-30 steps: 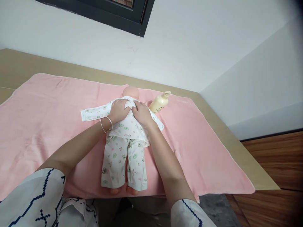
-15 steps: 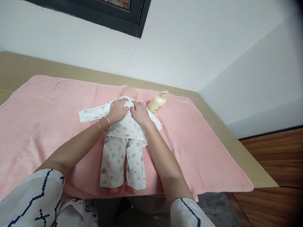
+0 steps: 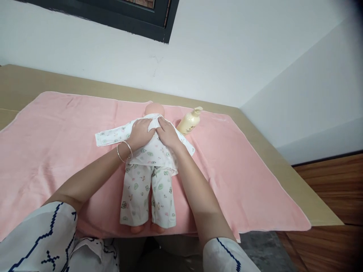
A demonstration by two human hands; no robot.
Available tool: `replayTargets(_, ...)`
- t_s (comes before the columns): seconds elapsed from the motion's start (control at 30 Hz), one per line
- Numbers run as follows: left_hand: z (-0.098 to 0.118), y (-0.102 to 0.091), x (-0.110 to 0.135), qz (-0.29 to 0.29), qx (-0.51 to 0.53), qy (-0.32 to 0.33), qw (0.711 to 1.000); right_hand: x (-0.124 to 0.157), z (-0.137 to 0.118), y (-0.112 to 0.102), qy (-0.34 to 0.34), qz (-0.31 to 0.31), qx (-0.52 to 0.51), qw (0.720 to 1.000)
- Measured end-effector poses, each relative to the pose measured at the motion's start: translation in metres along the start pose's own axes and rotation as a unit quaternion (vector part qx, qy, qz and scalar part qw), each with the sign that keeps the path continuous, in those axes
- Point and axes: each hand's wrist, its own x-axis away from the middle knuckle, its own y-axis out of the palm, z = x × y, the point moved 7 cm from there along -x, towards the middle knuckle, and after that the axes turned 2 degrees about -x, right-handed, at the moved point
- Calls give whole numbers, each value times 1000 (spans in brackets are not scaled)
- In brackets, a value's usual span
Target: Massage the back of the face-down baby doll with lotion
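Observation:
A baby doll (image 3: 154, 110) lies face down on a pink towel (image 3: 56, 136), its head towards the wall and its bare feet near me. It wears a white printed shirt (image 3: 154, 153) and matching trousers (image 3: 147, 194). My left hand (image 3: 141, 133), with two bangles on the wrist, and my right hand (image 3: 167, 134) rest side by side on the doll's upper back. The fingers of both pinch the shirt cloth just below the neck.
A pale yellow pump bottle (image 3: 190, 121) lies on the towel to the right of the doll's head. The towel covers a tan table (image 3: 300, 196) set against a white wall. Wooden floor (image 3: 334, 196) shows at the right, a dark window frame (image 3: 136, 22) above.
My hands stay on the doll's upper back, fingers shifting slightly at the collar. The view has drifted a little; nothing else has moved.

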Motion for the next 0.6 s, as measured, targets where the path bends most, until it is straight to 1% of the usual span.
replayTargets(0.13,5,2,10,42,-9,4,999,0,3,-2,6,26,-15,1000)
replayTargets(0.3,4,6,17,36,-8,-6,999,4,1,2,36,23,-12,999)
replayTargets(0.43,4,7,20,44,-14,-6,999,4,3,4,35,27,-9,999)
replayTargets(0.6,3,6,22,63,-1,-5,998,8,2,5,34,54,-15,998)
